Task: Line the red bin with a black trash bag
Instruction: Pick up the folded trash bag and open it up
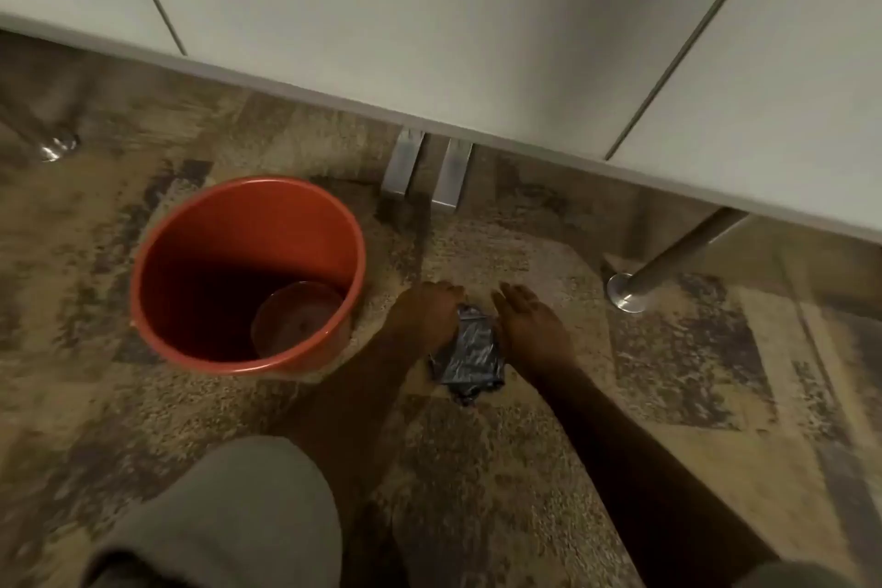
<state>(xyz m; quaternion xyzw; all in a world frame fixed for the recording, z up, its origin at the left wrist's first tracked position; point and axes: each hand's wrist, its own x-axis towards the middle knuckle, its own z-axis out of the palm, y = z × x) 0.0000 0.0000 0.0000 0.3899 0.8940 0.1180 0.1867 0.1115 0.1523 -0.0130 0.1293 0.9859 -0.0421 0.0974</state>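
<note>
Upright unlined red bin (248, 275); folded black trash bag (470, 356) beside it

Floor: carpet (525, 468), short pile, patterned in mottled tan, brown and grey-purple blocks. Above it, pale off-white panels (429, 14) span the upper view, divided by thin dark seams and ending short of the carpet along a straight lower edge. Two square metal brackets (427, 174) stand side by side beneath that edge. A round metal leg (668, 263) with a disc foot stands at right; another foot (55, 148) at far left. Lighting dim, with soft shadow on the panels.
</note>
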